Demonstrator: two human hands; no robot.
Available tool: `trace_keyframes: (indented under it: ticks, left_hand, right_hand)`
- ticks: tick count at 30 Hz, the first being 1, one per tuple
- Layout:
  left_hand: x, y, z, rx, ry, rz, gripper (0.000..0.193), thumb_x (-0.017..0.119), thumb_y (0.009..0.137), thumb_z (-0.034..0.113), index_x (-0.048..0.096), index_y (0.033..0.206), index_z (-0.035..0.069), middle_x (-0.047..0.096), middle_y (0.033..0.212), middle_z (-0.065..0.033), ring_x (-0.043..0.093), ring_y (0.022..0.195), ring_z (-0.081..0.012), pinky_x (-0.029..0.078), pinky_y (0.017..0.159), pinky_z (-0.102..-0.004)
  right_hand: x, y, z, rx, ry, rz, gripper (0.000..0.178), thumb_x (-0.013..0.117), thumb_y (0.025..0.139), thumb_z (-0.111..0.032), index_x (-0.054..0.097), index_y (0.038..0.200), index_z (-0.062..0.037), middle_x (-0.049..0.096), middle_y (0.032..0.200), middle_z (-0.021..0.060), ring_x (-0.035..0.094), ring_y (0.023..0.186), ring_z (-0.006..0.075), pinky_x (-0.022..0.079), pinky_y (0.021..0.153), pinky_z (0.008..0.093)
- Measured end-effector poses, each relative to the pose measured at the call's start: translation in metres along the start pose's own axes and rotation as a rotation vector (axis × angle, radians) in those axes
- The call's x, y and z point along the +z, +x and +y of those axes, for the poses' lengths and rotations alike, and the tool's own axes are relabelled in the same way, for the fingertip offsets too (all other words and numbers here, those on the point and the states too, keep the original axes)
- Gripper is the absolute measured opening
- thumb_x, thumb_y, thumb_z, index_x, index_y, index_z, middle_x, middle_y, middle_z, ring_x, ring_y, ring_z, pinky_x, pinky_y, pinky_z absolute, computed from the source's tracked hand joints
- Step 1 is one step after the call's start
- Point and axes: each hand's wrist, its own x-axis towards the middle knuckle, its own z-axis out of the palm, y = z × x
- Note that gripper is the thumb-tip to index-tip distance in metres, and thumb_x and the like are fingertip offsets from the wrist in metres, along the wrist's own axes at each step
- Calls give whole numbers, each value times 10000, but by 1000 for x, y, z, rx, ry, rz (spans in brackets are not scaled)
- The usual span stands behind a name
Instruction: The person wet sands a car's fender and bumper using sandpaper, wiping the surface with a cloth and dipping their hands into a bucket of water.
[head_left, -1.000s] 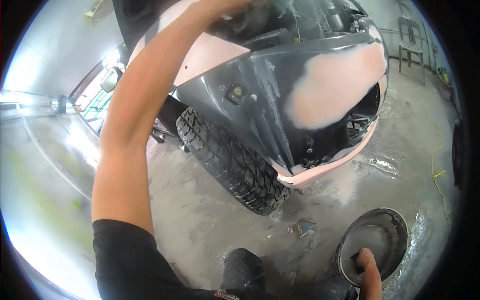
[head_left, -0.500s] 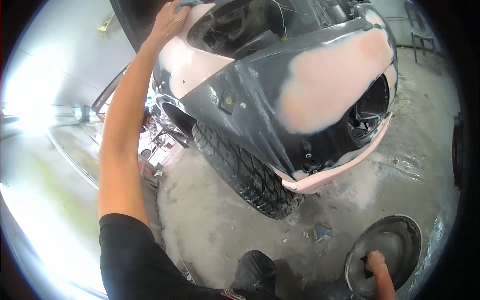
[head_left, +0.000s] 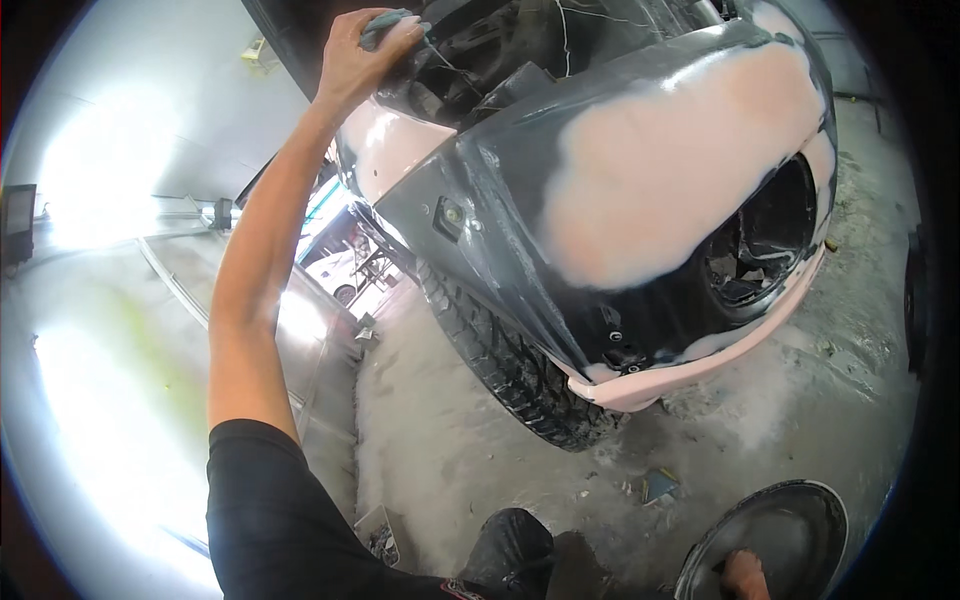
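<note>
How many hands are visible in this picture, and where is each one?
2. The left hand is at the top, by the car, holding a blue-grey pad. The right hand is inside the dark tub, its fingers not clearly visible.

The bottom edge cuts off the round tub (head_left: 800,535), and the right hand (head_left: 743,574) hides its fingertips. The left hand (head_left: 358,58) hides part of a blue-grey pad (head_left: 387,21). The car (head_left: 680,165) runs past the top edge
</note>
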Motion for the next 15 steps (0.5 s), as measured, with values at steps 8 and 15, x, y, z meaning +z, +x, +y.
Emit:
trace_keyframes:
  ticks: [8, 15]
  left_hand:
    - [7, 12, 19, -35, 234, 48, 607, 788, 824, 595, 781, 1123, 67, 712, 1163, -185, 652, 1136, -323, 498, 1008, -419]
    - [6, 7, 21, 32, 311, 24, 576, 848, 782, 541, 773, 1119, 80, 722, 1078, -165, 649, 1116, -332, 507, 979, -429]
  right_hand:
    - [24, 19, 4, -83, -42, 74, 298, 662, 859, -271, 803, 1038, -80, 765, 1109, 179, 735, 1065, 368, 592, 915, 446]
    - [61, 39, 14, -125, -122, 163, 229, 684, 843, -279, 806, 953, -119, 775, 1044, 154, 752, 1014, 330, 601, 872, 433]
